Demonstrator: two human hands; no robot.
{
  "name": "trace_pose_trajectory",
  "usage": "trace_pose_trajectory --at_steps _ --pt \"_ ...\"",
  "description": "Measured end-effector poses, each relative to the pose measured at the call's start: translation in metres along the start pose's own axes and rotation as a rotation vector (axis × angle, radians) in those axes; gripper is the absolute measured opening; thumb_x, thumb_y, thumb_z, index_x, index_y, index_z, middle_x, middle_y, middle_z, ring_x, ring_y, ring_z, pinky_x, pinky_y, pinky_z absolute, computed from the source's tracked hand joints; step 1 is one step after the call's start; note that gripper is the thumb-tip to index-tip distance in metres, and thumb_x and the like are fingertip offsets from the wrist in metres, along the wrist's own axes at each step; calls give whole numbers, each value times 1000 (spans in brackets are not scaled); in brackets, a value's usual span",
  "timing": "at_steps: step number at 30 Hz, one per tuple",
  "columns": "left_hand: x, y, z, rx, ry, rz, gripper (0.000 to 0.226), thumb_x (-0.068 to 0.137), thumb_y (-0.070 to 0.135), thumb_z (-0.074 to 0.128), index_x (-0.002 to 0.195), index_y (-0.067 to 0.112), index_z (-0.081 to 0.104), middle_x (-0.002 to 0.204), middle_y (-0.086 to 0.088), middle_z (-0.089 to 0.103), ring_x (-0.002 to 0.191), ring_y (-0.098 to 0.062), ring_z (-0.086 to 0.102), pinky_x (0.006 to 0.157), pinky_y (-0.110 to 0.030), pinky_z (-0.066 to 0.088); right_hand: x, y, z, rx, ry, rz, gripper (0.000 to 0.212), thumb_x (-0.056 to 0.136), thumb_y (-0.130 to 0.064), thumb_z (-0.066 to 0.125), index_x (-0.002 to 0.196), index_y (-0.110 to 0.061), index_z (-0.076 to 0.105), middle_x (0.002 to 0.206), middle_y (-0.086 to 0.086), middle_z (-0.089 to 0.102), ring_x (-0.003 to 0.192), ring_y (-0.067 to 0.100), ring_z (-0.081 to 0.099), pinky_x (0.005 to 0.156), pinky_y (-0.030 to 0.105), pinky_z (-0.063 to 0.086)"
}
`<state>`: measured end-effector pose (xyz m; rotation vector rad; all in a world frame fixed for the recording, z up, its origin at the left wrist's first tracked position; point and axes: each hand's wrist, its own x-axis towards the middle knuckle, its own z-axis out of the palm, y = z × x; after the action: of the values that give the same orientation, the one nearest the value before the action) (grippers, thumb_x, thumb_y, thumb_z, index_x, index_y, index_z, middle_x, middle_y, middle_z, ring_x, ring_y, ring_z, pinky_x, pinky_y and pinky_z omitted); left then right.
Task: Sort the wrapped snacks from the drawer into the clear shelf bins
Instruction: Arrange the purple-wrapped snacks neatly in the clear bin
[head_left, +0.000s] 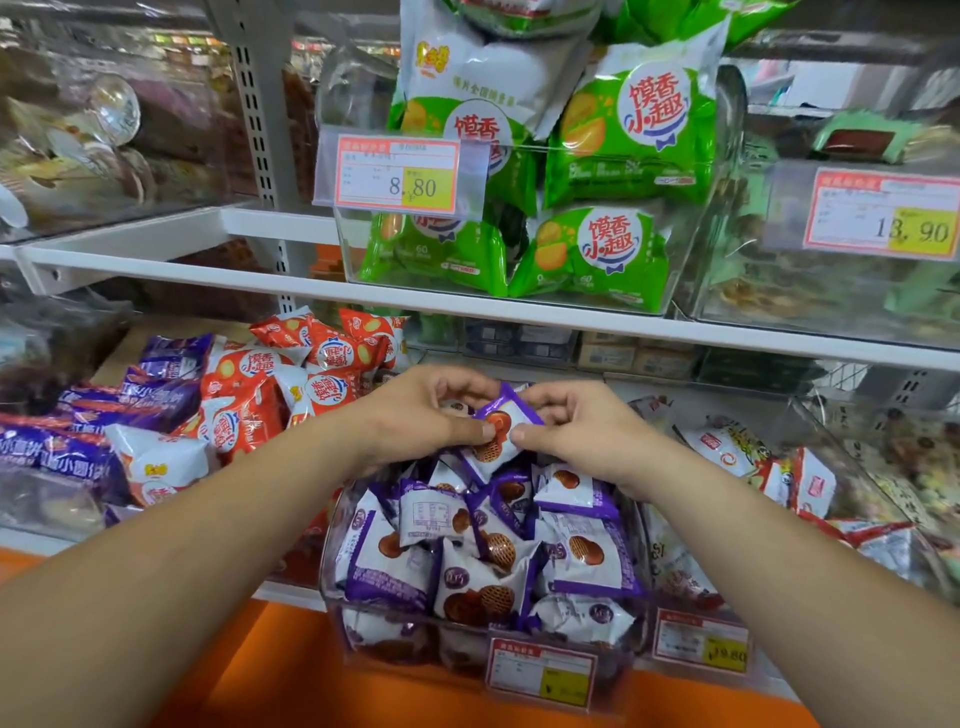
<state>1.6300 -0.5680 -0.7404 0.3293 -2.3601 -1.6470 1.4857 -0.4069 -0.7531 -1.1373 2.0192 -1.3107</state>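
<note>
A small purple-and-white wrapped snack (501, 426) is held between both hands above a clear bin (332, 587) on the lower shelf. My left hand (421, 415) pinches its left edge with thumb and fingers. From the other side, my right hand (576, 423) pinches its right edge. The bin is heaped with several identical purple-and-white snacks (483, 545) showing round brown biscuits. The drawer is not in view.
Red-and-white packets (291, 374) and purple packets (104, 410) lie loose at the left. A clear bin of green packets (608, 171) stands on the white shelf (467, 312) above, price tags in front. More clear bins (831, 467) sit at the right. An orange ledge (291, 670) runs below.
</note>
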Motion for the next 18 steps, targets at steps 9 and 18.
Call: trace_pose_trajectory --at_steps 9,18 --pt "10 -6 -3 360 39 11 13 83 21 84 90 20 74 79 2 77 71 -12 72 74 -34 59 10 4 8 -21 157 17 26 76 -26 91 94 -18 73 76 1 73 69 12 67 72 34 57" --pt "4 -4 -6 611 -115 -44 16 84 22 84 77 20 70 72 5 72 64 -5 65 64 -27 51 11 4 8 -571 -55 -38 36 79 -29 85 112 -31 73 109 -10 70 99 13 64 91 29 52"
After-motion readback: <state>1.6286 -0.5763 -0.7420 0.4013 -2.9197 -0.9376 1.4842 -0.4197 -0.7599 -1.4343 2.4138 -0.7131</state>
